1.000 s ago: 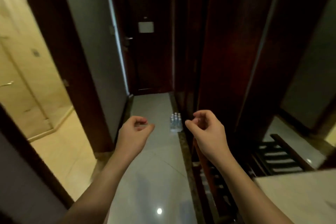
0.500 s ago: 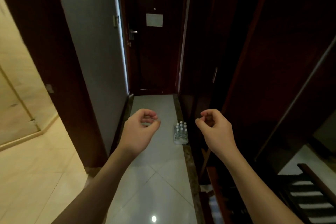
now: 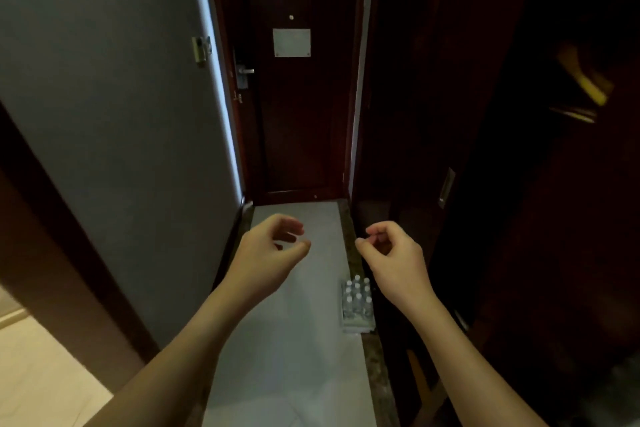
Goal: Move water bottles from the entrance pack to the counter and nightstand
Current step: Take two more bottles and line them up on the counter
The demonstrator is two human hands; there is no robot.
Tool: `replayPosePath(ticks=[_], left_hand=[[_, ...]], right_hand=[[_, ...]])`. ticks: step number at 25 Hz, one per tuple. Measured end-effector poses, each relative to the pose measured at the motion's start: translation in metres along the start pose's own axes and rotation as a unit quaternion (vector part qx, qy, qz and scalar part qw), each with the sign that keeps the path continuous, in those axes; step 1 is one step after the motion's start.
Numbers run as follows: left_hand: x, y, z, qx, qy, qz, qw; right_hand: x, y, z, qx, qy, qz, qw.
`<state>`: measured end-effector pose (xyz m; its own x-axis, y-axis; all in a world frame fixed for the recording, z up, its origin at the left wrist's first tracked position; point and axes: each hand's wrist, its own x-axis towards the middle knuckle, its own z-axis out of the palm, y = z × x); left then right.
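Pale floor (image 3: 298, 340) by the door (image 3: 294, 114) carries a wrapped pack (image 3: 358, 305) of upright bottles at its right edge; left hand (image 3: 266, 253) and right hand (image 3: 394, 260) hover above, loosely curled, empty.

Narrow entrance hall: pale tiled floor (image 3: 294, 340) runs to a dark wooden door (image 3: 298, 121) bearing a notice (image 3: 291, 42); grey wall (image 3: 114, 114) left, dark wood panelling (image 3: 485, 149) right.

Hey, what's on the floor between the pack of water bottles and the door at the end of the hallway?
In the head view, only bare pale floor tile lies between the water bottle pack and the door.
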<state>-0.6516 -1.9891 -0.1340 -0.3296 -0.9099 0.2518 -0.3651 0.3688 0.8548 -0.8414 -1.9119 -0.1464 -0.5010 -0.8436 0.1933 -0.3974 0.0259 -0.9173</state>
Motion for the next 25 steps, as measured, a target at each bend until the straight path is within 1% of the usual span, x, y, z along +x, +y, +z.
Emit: replayPosePath(ticks=[3, 5, 8, 10, 12, 14, 17, 19, 21, 23, 25], left_hand=[[0.078, -0.013, 0.005, -0.021, 0.034, 0.013, 0.999], [0.126, -0.032, 0.013, -0.038, 0.043, 0.009, 0.998], [0.212, -0.074, 0.039, -0.061, 0.036, 0.011, 0.997], [0.279, -0.102, 0.065, -0.083, 0.017, 0.015, 0.996], [0.354, -0.132, 0.098, -0.095, -0.019, 0.03, 0.995], [0.422, -0.156, 0.131, -0.107, -0.06, 0.036, 0.992], [0.492, -0.198, 0.182, -0.126, -0.111, 0.003, 0.986], [0.52, -0.234, 0.216, -0.127, -0.119, -0.028, 0.984], [0.539, -0.285, 0.256, -0.1, -0.107, -0.032, 0.989], [0.543, -0.346, 0.301, -0.05, -0.124, -0.07, 0.989], [0.538, -0.416, 0.348, -0.003, -0.148, -0.116, 0.982]], right_hand=[[0.085, -0.004, 0.025, -0.009, -0.009, -0.018, 1.0], [0.136, 0.002, 0.043, -0.015, -0.01, -0.024, 1.0], [0.216, 0.03, 0.075, -0.025, -0.009, -0.012, 1.0], [0.27, 0.058, 0.097, -0.026, 0.004, 0.003, 1.0], [0.331, 0.094, 0.122, -0.023, 0.031, 0.026, 0.999], [0.387, 0.126, 0.138, -0.014, 0.075, 0.062, 0.995], [0.457, 0.177, 0.156, -0.01, 0.115, 0.119, 0.986], [0.491, 0.216, 0.167, -0.009, 0.122, 0.158, 0.98], [0.519, 0.268, 0.181, -0.025, 0.121, 0.189, 0.974], [0.531, 0.334, 0.198, -0.041, 0.095, 0.226, 0.969], [0.529, 0.414, 0.219, -0.044, 0.069, 0.285, 0.955]])
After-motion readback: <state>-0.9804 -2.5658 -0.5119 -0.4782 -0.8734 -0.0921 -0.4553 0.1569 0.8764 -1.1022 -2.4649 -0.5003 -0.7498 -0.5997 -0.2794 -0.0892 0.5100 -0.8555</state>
